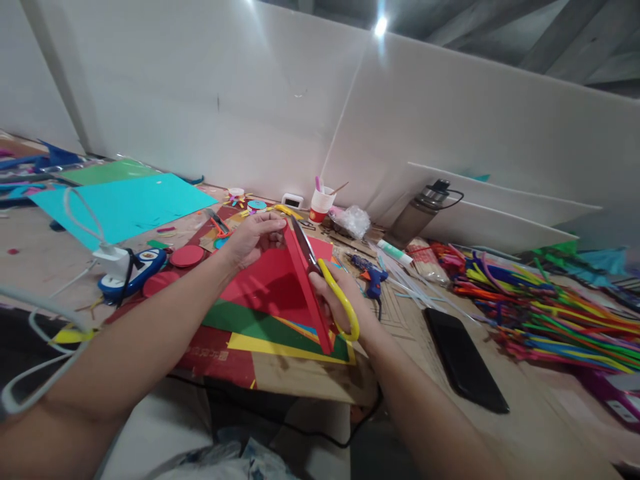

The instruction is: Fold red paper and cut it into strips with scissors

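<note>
Two hands hold one red strip between them above the table. The fingertips of the left hand [257,239] are pinched together on the upper end of the red strip [309,293], which slants down toward the right hand [345,293]. The right hand's fingers are closed around the scissors [353,319], gripping near their yellow handle, and also touch the lower part of the strip. The dark blades point up and away, close beside the strip; whether they touch it, I cannot tell.

Beneath the hands, a red sheet [250,283] lies over a green sheet [235,321], with a yellow sheet [270,346] showing at the near edge. Left of these are two red discs [187,256] and a blue power strip [133,283] with a white plug [113,261] on it. Farther left lies a light blue sheet [125,207].

Beyond the hands stands a paper cup [321,205] with thin sticks in it, next to a crumpled clear bag [356,221]. To the right are a blue glue gun [374,285], a glue stick [395,253], a tilted dark bottle [413,217] and a black phone [465,360]. Farthest right, many colored pipe cleaners [560,327] lie heaped on the table [415,380].
</note>
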A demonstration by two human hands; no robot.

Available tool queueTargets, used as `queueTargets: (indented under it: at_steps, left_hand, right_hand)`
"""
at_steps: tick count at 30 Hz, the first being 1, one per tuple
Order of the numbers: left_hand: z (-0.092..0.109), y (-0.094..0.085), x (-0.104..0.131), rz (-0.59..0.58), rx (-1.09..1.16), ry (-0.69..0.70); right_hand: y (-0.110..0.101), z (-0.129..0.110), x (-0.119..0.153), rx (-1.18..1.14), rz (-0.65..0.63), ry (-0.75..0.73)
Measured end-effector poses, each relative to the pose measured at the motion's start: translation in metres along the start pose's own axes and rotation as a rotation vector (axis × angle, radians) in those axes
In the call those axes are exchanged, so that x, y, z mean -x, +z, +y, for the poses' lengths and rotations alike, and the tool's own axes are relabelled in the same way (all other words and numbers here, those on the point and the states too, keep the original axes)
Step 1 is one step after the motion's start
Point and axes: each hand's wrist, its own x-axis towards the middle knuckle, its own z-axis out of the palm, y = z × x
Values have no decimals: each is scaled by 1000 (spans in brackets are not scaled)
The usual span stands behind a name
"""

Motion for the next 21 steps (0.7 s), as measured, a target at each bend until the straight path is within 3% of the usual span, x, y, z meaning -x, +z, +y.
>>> queueTargets:
  at_steps: [4, 8, 11, 14, 16, 21]
  left_hand:
    - [7, -2, 2, 34, 61, 21]
    - [19, -6, 3, 58, 176, 53]
    - [22, -7, 0, 66, 157, 122]
    - [16, -6, -3, 100, 9, 130]
    - [8, -4, -5, 157, -63, 98]
    - [-2, -4, -5, 198, -121, 96]
  right_hand:
    - [-9, -2, -3, -254, 40, 160]
    - [-23, 6, -12, -266, 125, 204]
    - [-34, 16, -18, 31, 183, 266]
    - [-42, 25, -21, 554, 219, 185]
    - [-45, 31, -23, 809, 199, 225]
    - [-43, 41, -24, 1042, 102, 373]
